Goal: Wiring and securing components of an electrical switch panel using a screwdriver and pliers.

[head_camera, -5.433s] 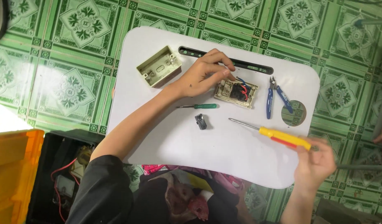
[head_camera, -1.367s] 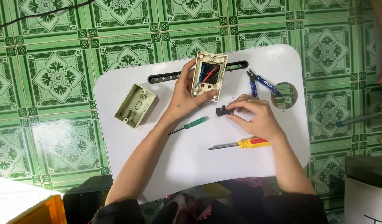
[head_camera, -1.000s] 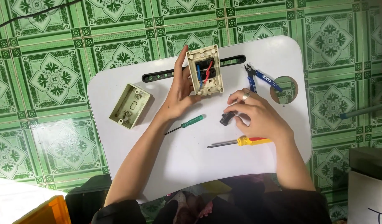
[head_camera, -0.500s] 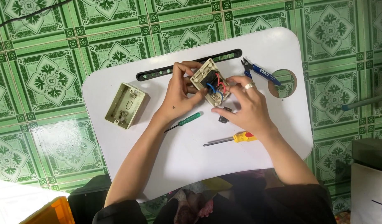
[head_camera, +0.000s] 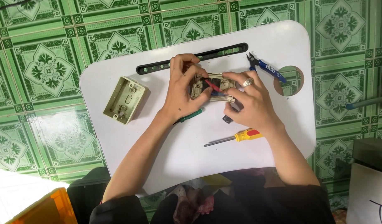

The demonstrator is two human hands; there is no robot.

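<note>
Switch module (head_camera: 214, 85): beige, red-wired, held above the white worktop (head_camera: 166, 145), centre.
Left hand (head_camera: 183, 89): fingers closed around its left end.
Right hand (head_camera: 251, 101): fingers closed around its right end.
Yellow-handled screwdriver (head_camera: 234, 137): lying below the right hand.

Both hands (head_camera: 216, 95) grip switch plate (head_camera: 214, 85)

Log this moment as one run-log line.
left hand: holds switch plate | right hand: on plate wiring | yellow screwdriver, blue cutters, back box: lie on white tray

Beige back box (head_camera: 124, 100) left on the white surface (head_camera: 166, 153), blue cutters (head_camera: 266, 68) upper right, yellow-handled screwdriver (head_camera: 233, 137) lower centre, green-handled screwdriver (head_camera: 192, 115), small black part (head_camera: 227, 119).
</note>
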